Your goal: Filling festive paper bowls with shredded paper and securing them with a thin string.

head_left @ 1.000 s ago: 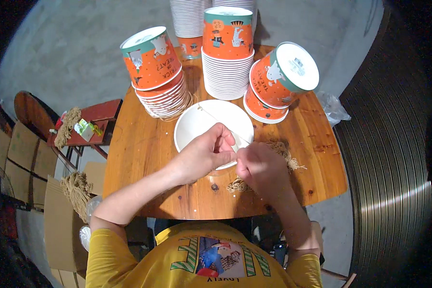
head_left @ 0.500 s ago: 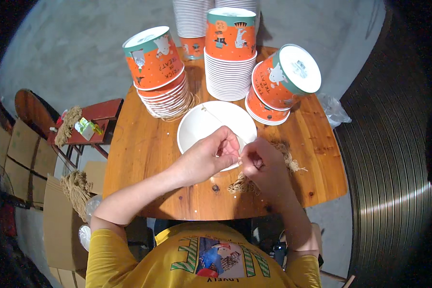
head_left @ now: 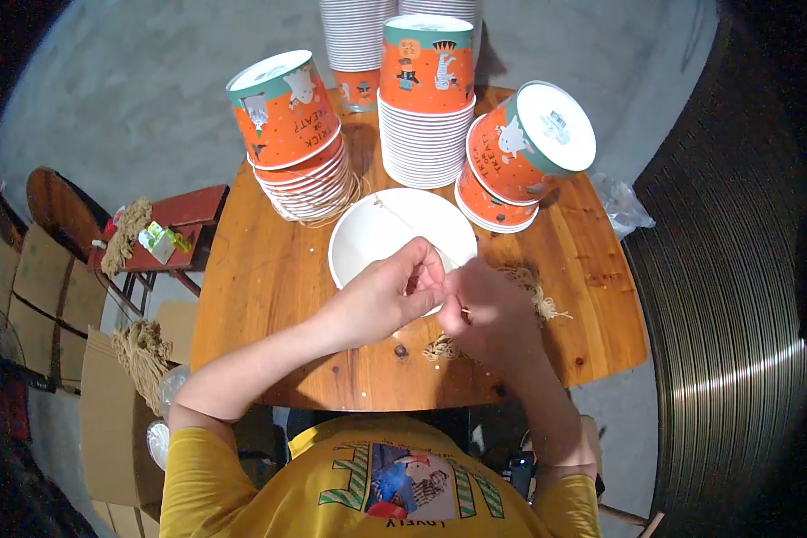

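Right hand (head_left: 491,309) shifts, fingers re-curling beside left hand (head_left: 387,294); both grips pinch thin cord (head_left: 408,223), slanting across white paper tub (head_left: 351,240) on table (head_left: 269,341). Tub stays put; work remains at fingertips.

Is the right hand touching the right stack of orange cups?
Apart: the head view shows wooden tabletop between the right hand and the right cup stack.

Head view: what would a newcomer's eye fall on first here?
Probably the bright orange cups stacked upside down toward the far side of the wooden table. Next, the left hand and right hand close together over the near side of the white container, with a thin pale cord running toward them.
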`<action>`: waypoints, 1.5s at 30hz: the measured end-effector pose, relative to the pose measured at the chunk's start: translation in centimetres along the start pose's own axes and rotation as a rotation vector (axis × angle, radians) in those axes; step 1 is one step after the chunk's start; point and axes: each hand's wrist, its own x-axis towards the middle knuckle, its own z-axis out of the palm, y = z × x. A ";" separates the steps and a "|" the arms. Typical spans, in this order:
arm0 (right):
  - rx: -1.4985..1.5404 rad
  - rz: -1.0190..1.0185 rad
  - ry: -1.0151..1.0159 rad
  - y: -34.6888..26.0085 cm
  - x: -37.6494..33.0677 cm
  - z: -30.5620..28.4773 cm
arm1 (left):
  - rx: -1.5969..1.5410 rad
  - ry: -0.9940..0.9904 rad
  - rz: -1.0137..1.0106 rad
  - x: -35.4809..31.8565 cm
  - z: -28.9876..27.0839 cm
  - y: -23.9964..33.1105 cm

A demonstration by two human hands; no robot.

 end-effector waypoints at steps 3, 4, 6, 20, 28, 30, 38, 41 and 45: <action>0.275 0.334 -0.127 -0.4 0.7 -0.6 | 0.080 0.028 0.019 0.0 0.1 0.0; 0.414 0.479 -0.220 -0.5 1.1 -1.0 | 0.090 0.032 0.022 -0.1 0.1 -0.1; 0.551 0.624 -0.312 -0.1 1.4 -1.2 | 0.099 0.035 0.026 -0.1 0.0 -0.3; 0.708 0.605 -0.196 -0.4 0.3 -0.8 | -0.044 0.022 -0.012 0.1 -0.2 -0.3; 0.611 0.549 -0.200 0.5 0.0 -0.5 | -0.079 -0.008 -0.021 0.3 -0.1 -0.4; 0.652 0.600 -0.234 0.9 0.0 -0.4 | -0.089 -0.014 -0.026 0.3 -0.1 -0.3; 0.533 0.414 -0.190 1.0 -0.2 -0.3 | -0.130 -0.019 -0.062 0.4 -0.2 -0.6; 0.608 0.486 -0.166 1.1 -0.4 -0.3 | -0.063 -0.048 0.016 0.3 -0.2 -0.2; 0.638 0.498 -0.175 1.2 -0.3 -0.1 | -0.032 -0.085 0.002 0.2 -0.3 -0.4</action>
